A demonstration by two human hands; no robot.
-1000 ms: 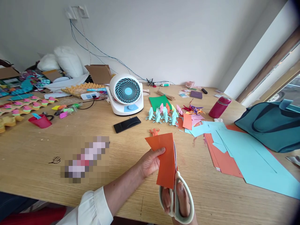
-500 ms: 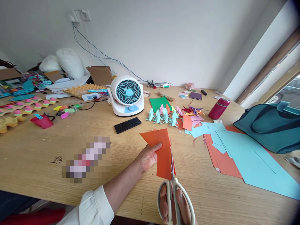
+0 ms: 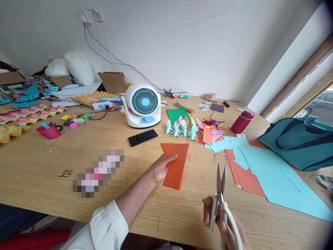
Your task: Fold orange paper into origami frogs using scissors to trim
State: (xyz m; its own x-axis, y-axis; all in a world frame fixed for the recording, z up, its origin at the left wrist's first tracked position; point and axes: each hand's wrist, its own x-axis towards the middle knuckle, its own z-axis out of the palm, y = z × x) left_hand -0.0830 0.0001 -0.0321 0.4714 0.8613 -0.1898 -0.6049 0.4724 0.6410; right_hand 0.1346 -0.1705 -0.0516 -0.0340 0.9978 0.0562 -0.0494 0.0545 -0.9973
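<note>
My left hand [image 3: 161,168] pinches a folded piece of orange paper [image 3: 177,173], thumb on top, held over the table. To its right, my right hand [image 3: 226,225] grips scissors [image 3: 221,194] with pale handles; their blades point away from me, slightly apart, and clear of the paper. Beyond the orange paper, several small folded paper figures [image 3: 183,128], mostly light blue, stand by a green sheet [image 3: 179,114]. Light blue paper [image 3: 273,173] and orange sheets [image 3: 241,173] lie to the right of the scissors.
A white fan [image 3: 143,104] stands at the back, with a black phone [image 3: 143,138] before it. At right are a dark pink bottle [image 3: 242,122] and a teal bag [image 3: 299,142]. A red cup [image 3: 49,132] and painted egg cartons [image 3: 31,114] sit at left.
The scissors have come away from the orange paper, moving right with my right hand. My left hand has shifted slightly left, and the paper it holds has turned a little.
</note>
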